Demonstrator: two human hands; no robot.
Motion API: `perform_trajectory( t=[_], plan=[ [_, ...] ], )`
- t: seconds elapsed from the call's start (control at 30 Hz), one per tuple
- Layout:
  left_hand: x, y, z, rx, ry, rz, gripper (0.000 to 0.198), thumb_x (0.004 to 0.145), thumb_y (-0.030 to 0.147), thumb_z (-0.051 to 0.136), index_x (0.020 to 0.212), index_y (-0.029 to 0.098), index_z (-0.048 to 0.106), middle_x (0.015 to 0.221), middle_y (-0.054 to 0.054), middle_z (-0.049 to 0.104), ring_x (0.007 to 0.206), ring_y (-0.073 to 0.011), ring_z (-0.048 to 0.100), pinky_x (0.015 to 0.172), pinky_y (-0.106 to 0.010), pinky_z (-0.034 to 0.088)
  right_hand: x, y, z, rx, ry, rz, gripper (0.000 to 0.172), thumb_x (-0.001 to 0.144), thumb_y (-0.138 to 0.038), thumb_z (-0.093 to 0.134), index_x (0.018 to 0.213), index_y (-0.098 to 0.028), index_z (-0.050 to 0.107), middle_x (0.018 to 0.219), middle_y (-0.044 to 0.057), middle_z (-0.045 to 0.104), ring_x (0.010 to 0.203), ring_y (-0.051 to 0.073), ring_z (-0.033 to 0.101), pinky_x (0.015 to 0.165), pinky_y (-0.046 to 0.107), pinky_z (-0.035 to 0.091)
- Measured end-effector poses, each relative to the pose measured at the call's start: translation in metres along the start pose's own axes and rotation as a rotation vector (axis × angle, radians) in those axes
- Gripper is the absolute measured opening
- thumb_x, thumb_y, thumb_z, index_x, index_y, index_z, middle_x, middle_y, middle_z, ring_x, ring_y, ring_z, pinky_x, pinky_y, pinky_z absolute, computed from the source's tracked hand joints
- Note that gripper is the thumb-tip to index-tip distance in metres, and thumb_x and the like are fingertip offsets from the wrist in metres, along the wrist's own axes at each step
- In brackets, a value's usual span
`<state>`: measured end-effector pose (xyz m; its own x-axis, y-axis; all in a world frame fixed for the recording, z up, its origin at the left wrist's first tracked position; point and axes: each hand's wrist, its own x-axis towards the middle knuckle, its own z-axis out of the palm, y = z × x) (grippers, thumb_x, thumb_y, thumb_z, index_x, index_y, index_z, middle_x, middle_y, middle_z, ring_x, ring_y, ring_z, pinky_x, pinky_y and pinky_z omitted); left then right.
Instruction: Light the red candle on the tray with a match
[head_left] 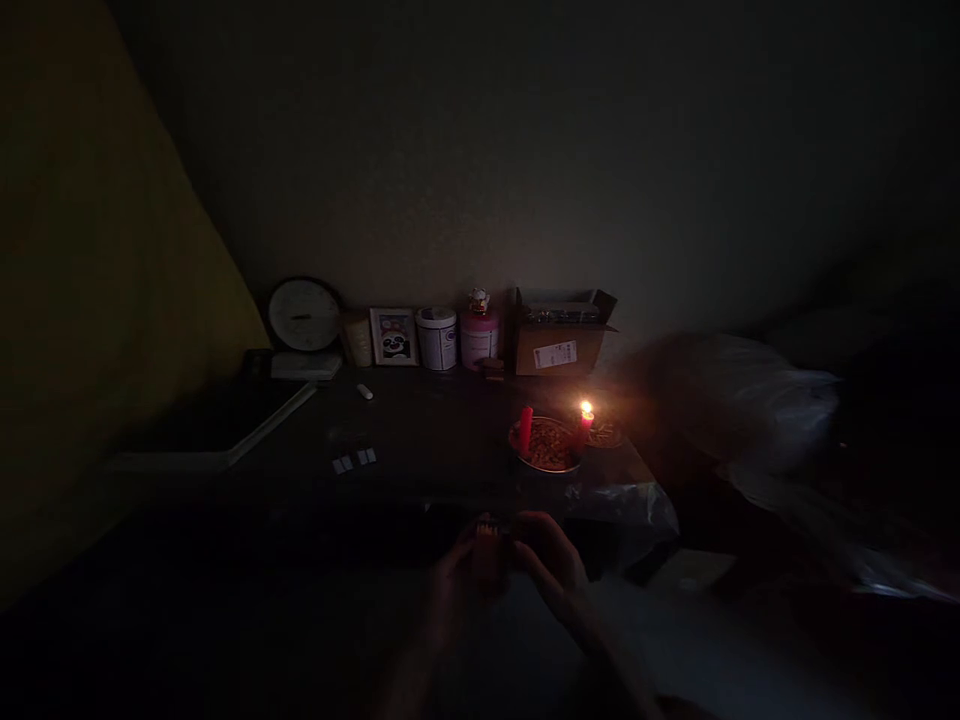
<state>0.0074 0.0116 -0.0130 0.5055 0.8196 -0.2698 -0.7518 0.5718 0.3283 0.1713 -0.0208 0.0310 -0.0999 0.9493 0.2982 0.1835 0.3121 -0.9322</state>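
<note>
Close in front of me, below the table edge, my left hand (454, 566) is closed around a small reddish box (487, 562). Pale tips show in a row at the box's dark top end; it may be a matchbox, but the dim light hides the detail. My right hand (549, 558) is at the box's right side with its fingers bent and pinched together. What lies between those fingers, if anything, is too dark to see. Beyond the hands, a round dish (551, 450) of brown grains holds an unlit red candle (526, 430) and a burning red candle (586, 425).
Along the wall stand a round dial (304, 314), a panda picture frame (394, 337), a white tub (437, 340), a pink tub (480, 342) and an open cardboard box (561, 345). Small white packets (354, 460) lie on the dark table. Plastic sheeting (750, 400) bulges at the right.
</note>
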Motion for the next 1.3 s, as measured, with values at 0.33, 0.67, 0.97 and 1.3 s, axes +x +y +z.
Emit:
perform_trajectory(
  t=[0.33, 0.67, 0.97, 1.3],
  plan=[
    [-0.004, -0.008, 0.011, -0.023, -0.037, 0.114, 0.02, 0.083, 0.014, 0.051, 0.09, 0.016, 0.069, 0.081, -0.006, 0.072, 0.078, -0.0158, 0.067, 0.075, -0.026, 0.05, -0.004, -0.005, 0.008, -0.031, -0.171, -0.139, 0.052, 0.081, -0.029, 0.062, 0.129, -0.028, 0.042, 0.128, 0.006, 0.048, 0.116, 0.022, 0.049, 0.094, 0.03, 0.045],
    [-0.008, -0.011, -0.013, 0.204, 0.039, 0.167, 0.02, 0.084, 0.026, 0.05, 0.092, 0.02, 0.067, 0.083, -0.004, 0.069, 0.096, -0.02, 0.063, 0.091, -0.034, 0.048, -0.005, -0.004, 0.011, -0.022, -0.111, -0.074, 0.036, 0.083, -0.031, 0.06, 0.117, -0.025, 0.051, 0.11, 0.004, 0.06, 0.101, 0.02, 0.059, 0.087, 0.03, 0.048],
    [0.002, -0.007, 0.001, 0.352, 0.053, 0.336, 0.037, 0.063, 0.035, 0.075, 0.096, 0.021, 0.066, 0.103, -0.008, 0.07, 0.104, -0.0273, 0.061, 0.093, -0.039, 0.045, -0.001, 0.005, 0.004, -0.154, -0.045, -0.104, 0.031, 0.084, -0.034, 0.057, 0.113, -0.023, 0.054, 0.11, 0.007, 0.061, 0.1, 0.02, 0.06, 0.086, 0.03, 0.049],
    [0.012, -0.008, 0.004, 0.735, 0.227, 0.41, 0.038, 0.052, 0.046, 0.079, 0.077, 0.02, 0.068, 0.079, -0.007, 0.074, 0.082, -0.0263, 0.066, 0.083, -0.039, 0.048, 0.002, 0.005, 0.002, -0.093, -0.06, -0.015, 0.031, 0.085, -0.038, 0.056, 0.112, -0.022, 0.055, 0.109, 0.008, 0.063, 0.101, 0.021, 0.06, 0.088, 0.032, 0.049]
  ],
)
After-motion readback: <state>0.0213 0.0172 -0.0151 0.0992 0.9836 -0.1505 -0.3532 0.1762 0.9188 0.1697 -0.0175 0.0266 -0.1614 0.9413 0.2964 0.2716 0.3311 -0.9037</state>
